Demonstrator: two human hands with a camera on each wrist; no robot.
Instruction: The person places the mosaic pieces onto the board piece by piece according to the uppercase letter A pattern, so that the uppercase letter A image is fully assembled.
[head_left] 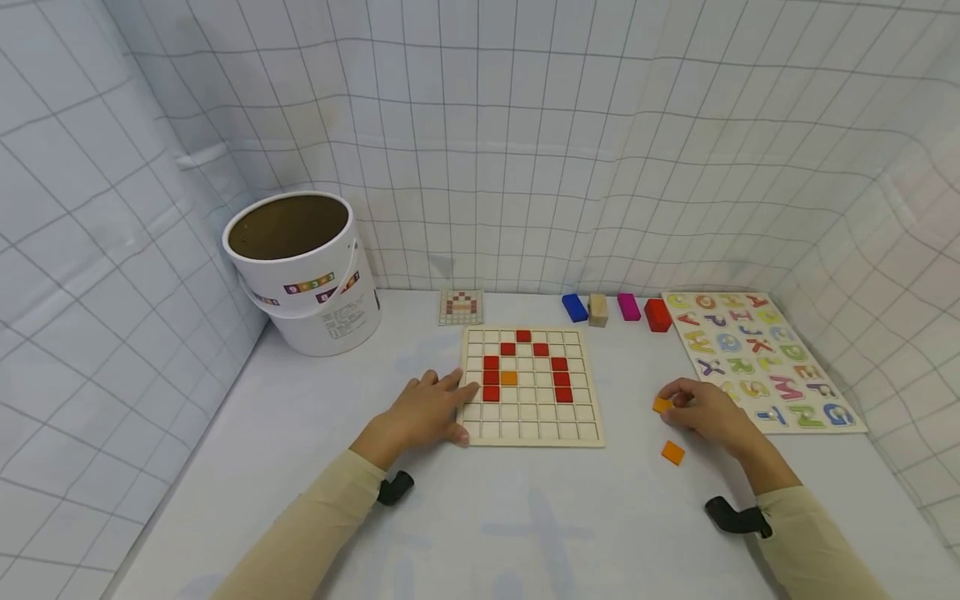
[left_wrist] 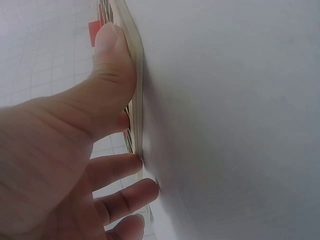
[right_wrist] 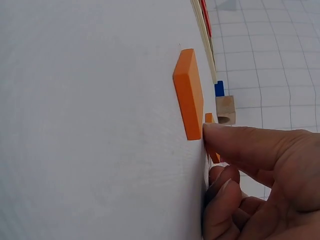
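Note:
A cream grid board (head_left: 528, 429) lies on the table, with red square tiles (head_left: 562, 379) forming a peak and two sides and one orange tile (head_left: 509, 378) inside. My left hand (head_left: 423, 412) rests at its left edge, fingers spread; in the left wrist view the thumb (left_wrist: 112, 65) lies along the board's rim (left_wrist: 139, 100). To the right of the board, my right hand (head_left: 705, 408) pinches an orange tile (head_left: 662, 405) between thumb and fingers, partly covered by them. A second orange tile (right_wrist: 189, 97) lies flat on the table nearer to me.
Behind the board lies a small pattern card (head_left: 461, 308). Blue (head_left: 575, 307), wooden (head_left: 597, 310), magenta (head_left: 629, 307) and red (head_left: 657, 316) blocks stand in a row. An alphabet board (head_left: 765, 362) is at the right, a white bucket (head_left: 330, 325) at the back left.

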